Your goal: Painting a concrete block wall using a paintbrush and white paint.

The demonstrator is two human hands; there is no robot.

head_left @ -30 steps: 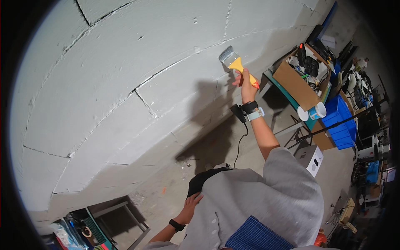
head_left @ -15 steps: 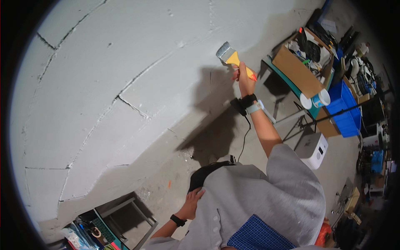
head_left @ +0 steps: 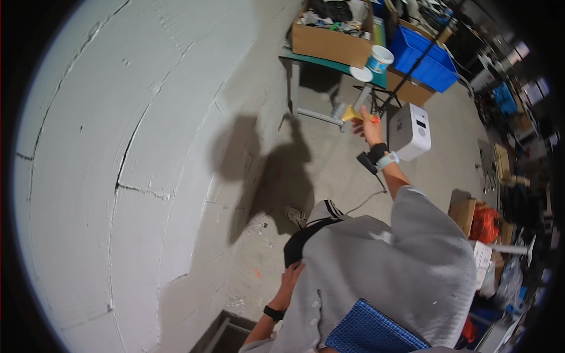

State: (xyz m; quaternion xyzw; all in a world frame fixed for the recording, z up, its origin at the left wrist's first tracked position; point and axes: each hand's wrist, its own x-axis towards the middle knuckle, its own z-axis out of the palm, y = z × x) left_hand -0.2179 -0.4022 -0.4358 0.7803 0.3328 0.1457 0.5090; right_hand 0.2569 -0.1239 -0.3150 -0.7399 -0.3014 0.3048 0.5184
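The left hand [head_left: 292, 276] has stayed at the hip, against the hem of the grey shirt [head_left: 382, 265], its fingers close together and, as far as can be seen, holding nothing. The right hand [head_left: 368, 129] has swung off the wall [head_left: 76, 194], its fingers clamped on the yellow handle of the flat paintbrush [head_left: 351, 114]. That brush, up against the blockwork half a second ago, now hangs over open floor near the table leg, its bristles smeared by motion and well apart from any surface; I read this as a break in the brushwork, with no coat being laid at this instant.

The wall fills the left side: large pale blocks, whitened, with rough joints and small pits showing through, and a greyer band along its foot. Next comes the concrete floor [head_left: 329, 165], speckled with debris and crossed by the person's shadow. Beyond it stands a green-topped table [head_left: 321, 62] bearing an open cardboard box [head_left: 329, 46], a white lid [head_left: 361, 74] and a white tub [head_left: 381, 57]. Further right are a blue plastic crate [head_left: 422, 57], a white box-shaped appliance [head_left: 411, 132] and a red plastic bag [head_left: 484, 224] among clutter
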